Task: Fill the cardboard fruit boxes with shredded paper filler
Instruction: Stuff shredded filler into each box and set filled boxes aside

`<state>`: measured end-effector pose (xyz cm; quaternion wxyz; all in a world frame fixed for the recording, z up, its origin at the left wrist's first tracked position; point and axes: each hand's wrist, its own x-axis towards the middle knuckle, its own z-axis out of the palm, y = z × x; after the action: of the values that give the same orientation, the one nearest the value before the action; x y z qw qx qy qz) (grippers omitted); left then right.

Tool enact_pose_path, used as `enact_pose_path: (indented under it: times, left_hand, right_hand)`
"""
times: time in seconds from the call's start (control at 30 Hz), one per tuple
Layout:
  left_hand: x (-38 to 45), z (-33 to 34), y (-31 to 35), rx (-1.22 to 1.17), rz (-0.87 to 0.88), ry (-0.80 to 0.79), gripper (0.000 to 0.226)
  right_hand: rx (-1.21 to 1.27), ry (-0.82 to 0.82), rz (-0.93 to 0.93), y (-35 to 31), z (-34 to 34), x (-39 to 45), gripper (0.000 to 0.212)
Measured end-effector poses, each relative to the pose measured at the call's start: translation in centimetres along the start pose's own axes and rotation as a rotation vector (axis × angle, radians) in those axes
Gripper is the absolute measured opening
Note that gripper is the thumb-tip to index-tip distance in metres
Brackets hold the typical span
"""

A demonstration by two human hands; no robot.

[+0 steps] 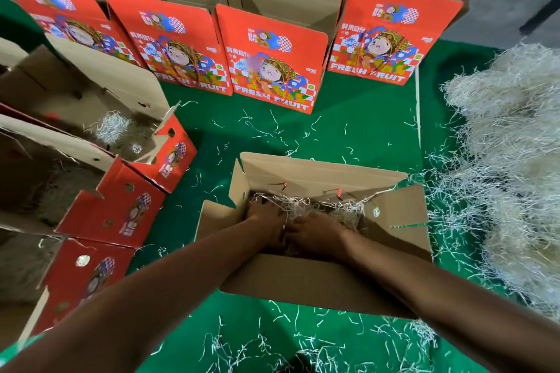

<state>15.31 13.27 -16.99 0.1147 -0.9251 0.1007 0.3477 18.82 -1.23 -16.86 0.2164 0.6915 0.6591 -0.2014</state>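
Observation:
An open cardboard fruit box (pixel 321 288) stands on the green floor in front of me, its flaps spread outward. Both my hands are down inside it, side by side. My left hand (pixel 266 221) and my right hand (pixel 315 232) press flat on white shredded paper (pixel 342 210) lying in the bottom of the box. The fingertips are partly buried in the strands. A big heap of shredded paper (pixel 512 160) lies on the right.
Open red "Fresh Fruit" boxes (pixel 272 63) stand in rows at the back. More red boxes (pixel 112 215) line the left, one holding a tuft of paper (pixel 110 129). Loose strands (pixel 266 351) litter the green floor (pixel 348 118).

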Motion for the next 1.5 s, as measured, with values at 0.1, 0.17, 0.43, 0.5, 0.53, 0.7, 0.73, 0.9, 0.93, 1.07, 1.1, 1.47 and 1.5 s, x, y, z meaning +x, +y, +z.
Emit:
enact_pose_path:
  times: [0.1, 0.17, 0.43, 0.5, 0.53, 0.7, 0.73, 0.9, 0.93, 1.07, 1.1, 1.47, 1.5]
  left_hand:
    - [0.2, 0.7, -0.5, 0.015, -0.017, -0.046, 0.068]
    - [0.3, 1.0, -0.9, 0.045, -0.021, -0.086, 0.065]
    - [0.1, -0.4, -1.5, 0.048, 0.027, -0.172, 0.055]
    - [-0.3, -1.6, -1.3, 0.020, 0.013, -0.247, 0.045]
    - [-0.5, -2.1, -1.0, -0.015, 0.021, -0.245, 0.036]
    - [-0.8, -3.3, 2.5, -0.342, 0.164, -0.083, 0.033]
    - [-0.9, -2.9, 3.1, -0.389, 0.161, -0.132, 0.035]
    - [-0.5, -0.9, 2.1, -0.307, 0.186, -0.177, 0.031]
    - [-0.3, -0.8, 1.5, -0.268, 0.176, -0.224, 0.033]
    - [0.5, 0.4, 0.3, -0.160, 0.092, -0.415, 0.038]
    - [0.4, 0.8, 0.2, -0.153, 0.080, -0.437, 0.039]
    - [-1.4, -0.5, -0.3, -0.270, 0.169, -0.085, 0.023]
    - [-1.4, -0.7, -0.5, -0.313, 0.202, 0.060, 0.024]
  right_hand:
    - [0.197, -0.116, 0.182, -0.3, -0.1, 0.0, 0.034]
    - [0.257, -0.247, 0.189, 0.1, -0.6, -0.4, 0.032]
    - [0.585, -0.536, 0.419, 2.0, 1.8, -3.7, 0.042]
    - [0.725, -0.419, 0.462, 1.9, 2.1, -3.5, 0.029]
    - [0.786, -0.289, 0.515, 2.1, 2.1, -3.8, 0.019]
    - [0.833, 0.058, 0.585, 2.5, 2.1, -3.9, 0.019]
    - [0.865, 0.020, 0.540, 2.0, 1.8, -3.4, 0.023]
    - [0.507, -0.228, 0.433, 1.0, 3.2, -1.7, 0.050]
    - [0.456, -0.220, 0.477, 0.8, 3.4, -1.6, 0.054]
    - [0.458, -0.160, 0.671, 0.2, 3.7, -1.1, 0.051]
    - [0.505, -0.155, 0.740, 0.5, 3.9, -1.1, 0.048]
    - [0.750, -0.091, 0.717, 1.7, 1.6, -3.9, 0.029]
    - [0.745, -0.110, 0.733, 1.6, 1.4, -4.4, 0.026]
